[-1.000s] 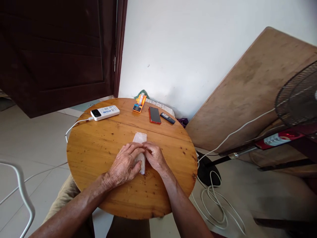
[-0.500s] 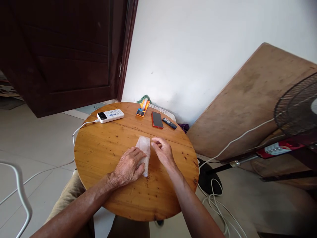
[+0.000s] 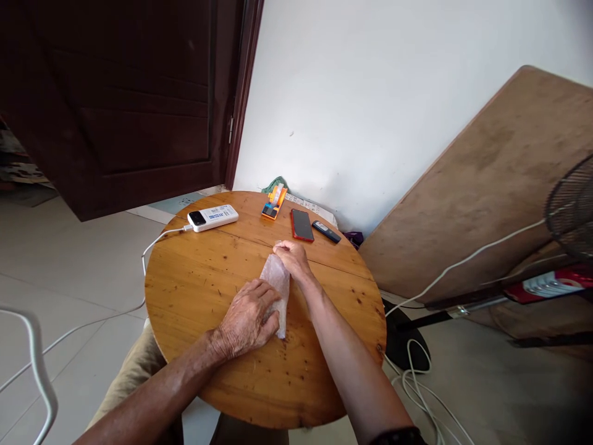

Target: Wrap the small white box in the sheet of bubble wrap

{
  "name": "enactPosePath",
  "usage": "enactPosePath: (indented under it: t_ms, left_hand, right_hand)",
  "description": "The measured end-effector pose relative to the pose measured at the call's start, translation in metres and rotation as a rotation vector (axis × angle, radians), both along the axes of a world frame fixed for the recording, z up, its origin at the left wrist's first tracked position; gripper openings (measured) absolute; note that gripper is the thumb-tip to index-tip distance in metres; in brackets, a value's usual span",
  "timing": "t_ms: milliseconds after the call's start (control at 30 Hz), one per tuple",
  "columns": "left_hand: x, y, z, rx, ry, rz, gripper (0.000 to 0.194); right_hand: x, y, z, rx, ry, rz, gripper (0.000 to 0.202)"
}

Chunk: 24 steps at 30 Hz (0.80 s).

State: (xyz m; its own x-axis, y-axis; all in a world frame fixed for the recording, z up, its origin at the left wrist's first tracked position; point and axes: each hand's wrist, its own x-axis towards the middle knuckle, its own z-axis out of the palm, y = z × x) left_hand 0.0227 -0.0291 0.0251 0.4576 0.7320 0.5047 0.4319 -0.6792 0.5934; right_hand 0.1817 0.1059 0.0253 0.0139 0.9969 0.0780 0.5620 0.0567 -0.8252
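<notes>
A small, narrow translucent plastic bag (image 3: 277,279) lies in the middle of a round wooden table (image 3: 194,290). My left hand (image 3: 250,318) lies flat on the bag's near end, pressing it to the table. My right hand (image 3: 290,254) rests on the bag's far end, with its fingers closed on that edge. Whether the bag holds anything cannot be told.
At the table's far side lie a white power bank (image 3: 213,217) with a white cable, an orange tape dispenser (image 3: 272,206), a red-edged phone (image 3: 302,225) and a small dark device (image 3: 326,232). A wooden board (image 3: 482,179) and a fan (image 3: 572,210) stand at right, cables on the floor.
My right hand left the bag's middle, lifted, and moved away from me to its far end. My left hand stayed pressed on the near end. The camera view shifted slightly.
</notes>
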Motion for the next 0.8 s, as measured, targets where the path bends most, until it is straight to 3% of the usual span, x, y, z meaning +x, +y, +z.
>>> enactPosePath:
  t_ms: [167, 433, 600, 800]
  left_hand:
    - [-0.001, -0.001, 0.002, -0.024, -0.003, 0.004, 0.025]
    - [0.000, -0.001, -0.002, -0.033, 0.002, 0.026, 0.023]
    - [0.000, -0.001, -0.001, -0.023, -0.005, 0.015, 0.024]
    - [-0.001, -0.001, -0.001, 0.013, -0.036, 0.026, 0.025]
  right_hand:
    - [0.012, -0.011, 0.010, -0.093, 0.195, 0.115, 0.028]
    - [0.019, -0.025, 0.015, -0.265, 0.385, 0.175, 0.050]
    - [0.017, -0.031, 0.019, -0.260, 0.387, 0.228, 0.033]
    - [0.011, -0.032, 0.009, -0.210, 0.364, 0.155, 0.024]
